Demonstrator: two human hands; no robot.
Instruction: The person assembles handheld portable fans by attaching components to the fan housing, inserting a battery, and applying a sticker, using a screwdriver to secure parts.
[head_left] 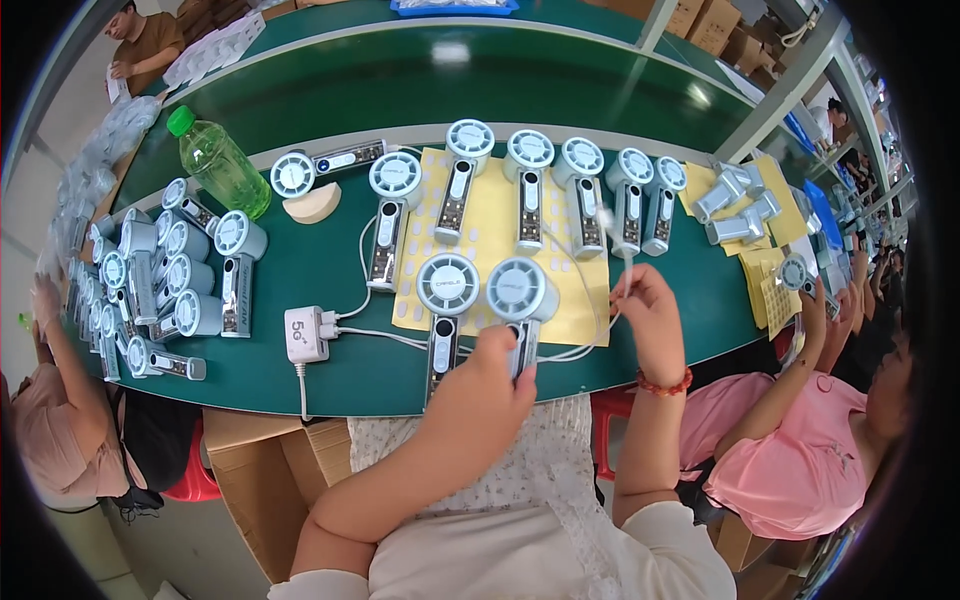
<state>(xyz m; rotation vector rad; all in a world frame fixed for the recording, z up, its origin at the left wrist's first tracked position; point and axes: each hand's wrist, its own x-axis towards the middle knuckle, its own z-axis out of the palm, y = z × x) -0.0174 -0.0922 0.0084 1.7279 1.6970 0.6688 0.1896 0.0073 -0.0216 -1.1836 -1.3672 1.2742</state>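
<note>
My left hand (490, 385) is closed on the handle of a light-blue handheld fan (516, 288), its round grille facing up. Just left of it lies a second fan (447, 284), partly behind my forearm. My right hand (648, 305), with a red bead bracelet at the wrist, pinches a white charging cable (627, 262); the cable's upper end looks blurred. More fans, among them one fan (529, 150), lie in a row on a yellow sheet (485, 268) dotted with small pale stickers. A white charger block (306, 335) with several cables plugged in sits to the left.
A heap of fans (180, 275) covers the table's left side. Behind it stands a green bottle (222, 160), near a cream wedge (313, 203). Grey-blue parts (740, 205) lie at right. A co-worker in pink (790, 440) sits at right, another person at left. An open carton (265, 480) stands below.
</note>
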